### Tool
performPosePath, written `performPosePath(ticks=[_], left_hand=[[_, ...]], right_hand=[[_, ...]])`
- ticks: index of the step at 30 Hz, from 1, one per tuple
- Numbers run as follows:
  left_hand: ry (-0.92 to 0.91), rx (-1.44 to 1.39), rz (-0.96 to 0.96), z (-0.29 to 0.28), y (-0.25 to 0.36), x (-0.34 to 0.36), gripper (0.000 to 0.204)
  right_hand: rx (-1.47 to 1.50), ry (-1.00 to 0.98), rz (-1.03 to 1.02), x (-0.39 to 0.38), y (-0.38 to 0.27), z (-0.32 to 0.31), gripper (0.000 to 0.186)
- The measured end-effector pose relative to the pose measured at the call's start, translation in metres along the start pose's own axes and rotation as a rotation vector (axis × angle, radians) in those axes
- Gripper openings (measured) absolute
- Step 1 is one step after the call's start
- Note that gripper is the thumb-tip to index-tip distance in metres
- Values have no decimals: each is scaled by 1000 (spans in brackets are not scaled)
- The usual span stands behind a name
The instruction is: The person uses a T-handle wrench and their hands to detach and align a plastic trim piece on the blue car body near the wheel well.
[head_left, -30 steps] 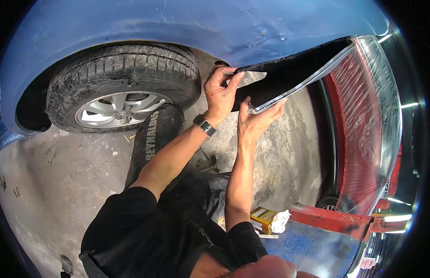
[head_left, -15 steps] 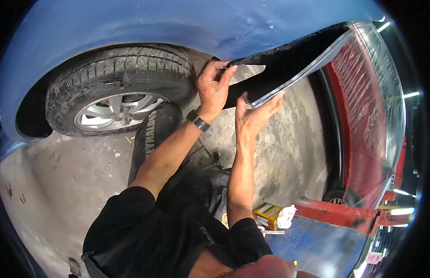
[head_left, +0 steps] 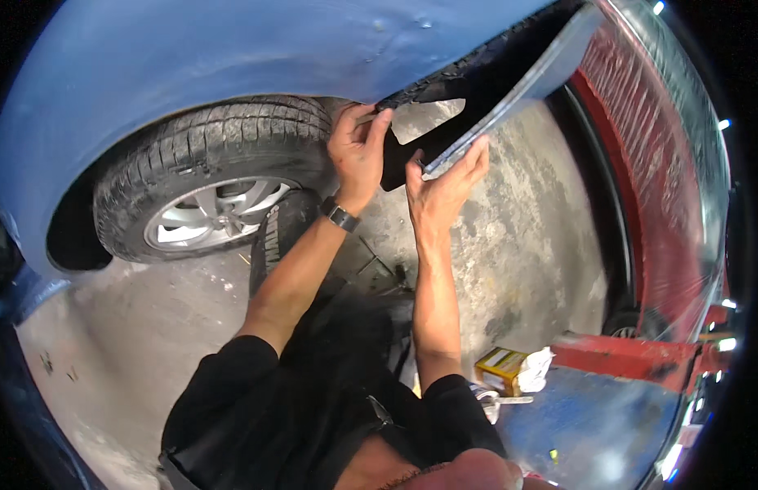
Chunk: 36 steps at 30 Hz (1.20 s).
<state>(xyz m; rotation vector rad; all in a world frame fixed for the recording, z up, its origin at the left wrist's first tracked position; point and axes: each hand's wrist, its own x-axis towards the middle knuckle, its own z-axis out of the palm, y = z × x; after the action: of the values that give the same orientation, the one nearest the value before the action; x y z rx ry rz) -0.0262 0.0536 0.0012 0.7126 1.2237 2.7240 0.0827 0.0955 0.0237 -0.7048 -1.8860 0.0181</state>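
Observation:
A blue car's body panel (head_left: 256, 49) spans the top of the view, with a few small dents near its lower right edge. My left hand (head_left: 359, 155), wearing a dark wristwatch, is at the corner of that edge behind the wheel arch. Its thumb and fingers are closed; what they pinch is hidden. A blue bumper cover (head_left: 522, 86) stands away from the body, leaving a dark gap between them. My right hand (head_left: 446, 189) grips the bumper's near end, thumb on the inner side and fingers around the outer face.
A tire (head_left: 224, 135) on a silver rim (head_left: 220, 216) sits left of my hands, with my leg beside it. At the right stands a red car under clear plastic (head_left: 673, 147). A yellow box (head_left: 500, 371) with white paper lies near a red metal beam (head_left: 624, 359).
The view has shifted, with the wheel and box now lower and farther right. Both hands keep to the same panel edges. The left thumb and fingers have moved slightly along the corner.

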Motion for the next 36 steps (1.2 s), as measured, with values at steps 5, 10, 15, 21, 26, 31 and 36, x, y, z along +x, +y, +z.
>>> performPosePath(ticks=[5,10,15,21,26,31,36], left_hand=[[-67,240,-39,-14,39,-54,26],[-608,365,17,-1,76,-50,34],[-792,792,445,3,95,-46,47],[-828,798,230,27,119,-53,45],[-872,771,61,38,123,-49,45],[-885,779,58,32,133,-44,43],[-951,744,47,25,130,-49,43]], right_hand=[[101,-30,37,-3,0,-4,105],[161,6,76,-15,-3,-3,91],[857,-121,379,-53,-35,-8,56],[688,247,490,13,-59,51,42],[668,585,449,94,-37,103,42],[656,594,490,96,-58,105,50],[586,668,440,97,-56,97,48]])
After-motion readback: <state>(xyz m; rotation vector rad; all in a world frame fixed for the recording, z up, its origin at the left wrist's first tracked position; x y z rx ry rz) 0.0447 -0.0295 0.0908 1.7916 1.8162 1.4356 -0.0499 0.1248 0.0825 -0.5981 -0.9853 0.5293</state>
